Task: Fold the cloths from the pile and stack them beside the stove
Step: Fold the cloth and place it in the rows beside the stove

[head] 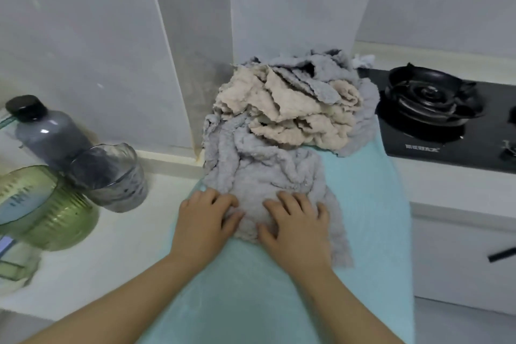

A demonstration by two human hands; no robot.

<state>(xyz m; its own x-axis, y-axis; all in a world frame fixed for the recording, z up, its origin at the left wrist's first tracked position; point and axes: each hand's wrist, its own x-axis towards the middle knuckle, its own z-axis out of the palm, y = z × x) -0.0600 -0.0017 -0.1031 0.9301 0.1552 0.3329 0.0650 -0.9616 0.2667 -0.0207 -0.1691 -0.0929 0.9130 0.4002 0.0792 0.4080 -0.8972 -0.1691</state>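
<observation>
Grey terry cloth (268, 176): soft, light, limp. Left hand (208, 218), right hand (296, 220) rest spread on near end, gripping nothing. Judged best grasp: corners.

White lettering on the stove (460, 158) and marks on the green jug (55, 215) are too blurred to read.

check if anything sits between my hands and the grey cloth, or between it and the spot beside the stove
Nothing visible. The left hand and right hand touch the grey cloth directly. Toward the stove, the teal towel lies bare; the pile sits farther back, against the stove's left edge.
</observation>
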